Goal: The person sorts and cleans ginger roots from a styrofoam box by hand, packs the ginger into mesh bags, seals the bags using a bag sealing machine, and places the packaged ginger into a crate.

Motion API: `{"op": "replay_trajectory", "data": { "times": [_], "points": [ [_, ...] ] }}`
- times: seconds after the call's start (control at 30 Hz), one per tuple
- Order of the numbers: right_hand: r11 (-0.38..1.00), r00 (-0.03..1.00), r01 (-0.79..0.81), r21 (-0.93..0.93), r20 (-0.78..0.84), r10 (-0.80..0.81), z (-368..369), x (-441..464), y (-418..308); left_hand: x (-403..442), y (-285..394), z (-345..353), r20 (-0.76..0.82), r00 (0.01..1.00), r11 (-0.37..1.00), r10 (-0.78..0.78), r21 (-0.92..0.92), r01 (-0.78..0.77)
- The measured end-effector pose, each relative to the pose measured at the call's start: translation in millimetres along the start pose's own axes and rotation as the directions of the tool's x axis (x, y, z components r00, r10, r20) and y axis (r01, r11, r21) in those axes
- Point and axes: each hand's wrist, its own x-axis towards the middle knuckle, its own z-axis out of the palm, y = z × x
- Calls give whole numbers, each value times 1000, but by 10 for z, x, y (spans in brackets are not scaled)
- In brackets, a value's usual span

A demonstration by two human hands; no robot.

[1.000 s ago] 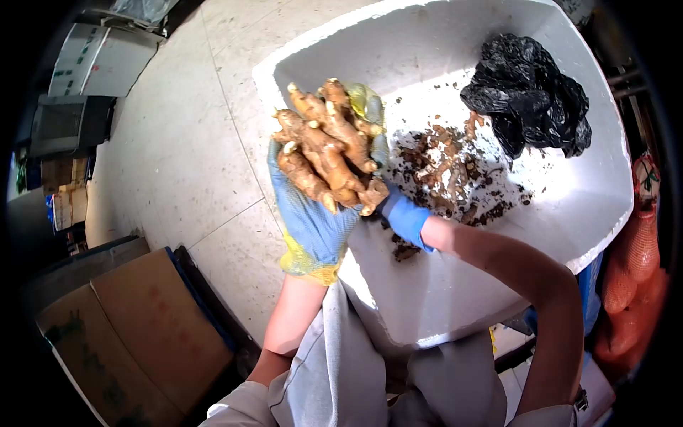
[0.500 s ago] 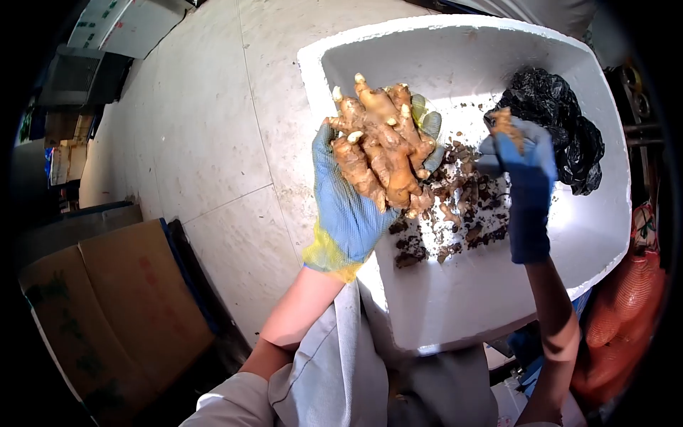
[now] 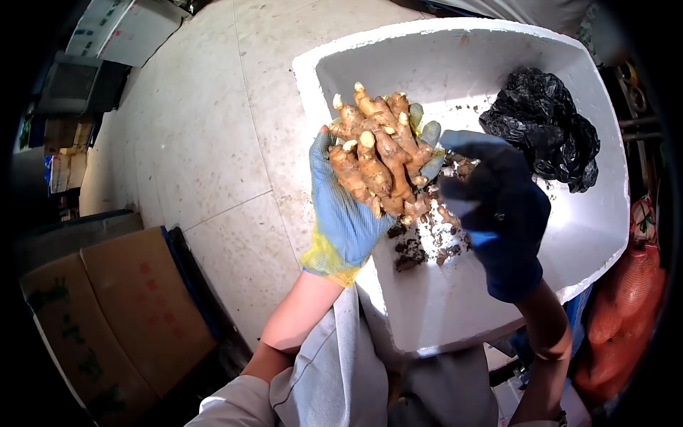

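Note:
My left hand [image 3: 352, 213], in a blue and yellow glove, is wrapped from below around a large knobbly ginger root [image 3: 380, 153] with pale tips. It lifts the root over the left side of a white foam box [image 3: 462, 313]. Close to the root's right side is my right hand [image 3: 501, 213], in a blue glove that lies partly in shadow. Its fingers are curved and apart, with nothing visible between them. Brown dirt and small broken ginger bits [image 3: 416, 256] lie on the box floor beneath both hands.
A crumpled black plastic bag [image 3: 544, 128] lies in the box's far right part. Red mesh sacks [image 3: 626, 313] stand to the right of the box. A cardboard box [image 3: 135, 299] sits at lower left, and a white carton [image 3: 124, 28] stands on the tiled floor [image 3: 192, 128] at upper left.
My right hand has come left and nearer to the ginger root. The small ginger piece it held is no longer visible in it. The root has turned slightly in my left hand.

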Motion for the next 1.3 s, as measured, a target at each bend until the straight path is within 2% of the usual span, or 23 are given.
{"op": "replay_trajectory", "data": {
  "times": [0.07, 0.1, 0.17, 0.23, 0.3, 0.33, 0.4, 0.43, 0.5, 0.57, 0.63, 0.7, 0.77, 0.8, 0.9, 0.97, 1.03, 1.07, 1.1, 1.13, 1.17, 1.2, 1.3],
  "points": [
    [971, 965, -222, 84, -121, 231, -109, -38, 51, -9, -3, -7, -6, 999, 997, 32, 76, -32],
    [934, 913, -355, 29, -205, 353, -169, -47, 104, -10, -6, -10, -12, 999, 993, 48, 109, -46],
    [777, 787, -574, 260, -86, 610, -421, -71, 329, -1, -15, -7, -21, 997, 985, 79, 156, -75],
    [762, 758, -624, 172, -104, 644, -575, -118, 671, -5, -31, -8, -20, 997, 988, 75, 136, -71],
    [754, 765, -640, -149, -25, 644, -741, -240, 1109, 75, -59, -15, -7, 1000, 997, 2, 81, -2],
    [857, 892, -385, -344, 101, 441, -816, -375, 1351, 51, -53, -45, 105, 949, 771, 298, 560, -304],
    [829, 884, 13, -559, 394, 251, -872, -597, 1929, 79, 7, 47, 128, 954, 701, 272, 653, -287],
    [782, 812, 119, -612, 513, 278, -865, -645, 2093, 90, 1, 23, 190, 919, 551, 344, 752, -362],
    [774, 761, 45, -632, 523, 383, -748, -727, 2234, 124, -18, -36, 321, 874, 263, 365, 865, -427],
    [695, 554, -93, -713, 543, 631, -525, -656, 2268, 143, -79, -54, 403, 825, 64, 397, 884, -463],
    [826, 723, -193, -530, 492, 485, -389, -765, 2306, 132, -98, -101, 404, 803, 46, 438, 882, -469],
    [787, 729, -151, -599, 470, 497, -246, -798, 2332, 146, -153, -137, 463, 786, -112, 410, 881, -460],
    [772, 715, 41, -634, 559, 421, -158, -806, 2324, 108, -101, -104, 488, 795, -180, 362, 873, -453],
    [773, 715, 35, -633, 556, 423, -136, -800, 2320, 100, -67, -75, 503, 804, -247, 318, 863, -442],
    [694, 624, 162, -702, 617, 479, -121, -715, 2320, 128, -135, -101, 562, 729, -333, 390, 824, -457],
    [712, 653, 133, -689, 602, 460, -141, -662, 2394, 127, -122, -125, 558, 727, -283, 401, 830, -481],
    [782, 552, -296, -549, 570, 609, -182, -581, 2430, 122, -116, -123, 545, 727, -228, 417, 837, -497],
    [863, 650, -291, -412, 577, 494, -235, -628, 2469, 122, -118, -103, 521, 754, -220, 401, 853, -472],
    [864, 647, -286, -414, 581, 493, -280, -618, 2425, 126, -120, -98, 494, 779, -215, 385, 869, -445],
    [815, 539, -507, -281, 634, 554, -327, -602, 2382, 125, -133, -113, 488, 783, -214, 387, 873, -438],
    [694, 422, -703, -155, 696, 582, -362, -591, 2334, 120, -154, -133, 484, 773, -158, 410, 872, -463],
    [692, 428, -711, -121, 707, 563, -386, -590, 2282, 119, -166, -146, 481, 763, -102, 433, 867, -488],
    [686, 432, -715, -136, 686, 586, -467, -593, 2116, 125, -125, -141, 486, 768, -121, 418, 867, -483]
  ]
}}
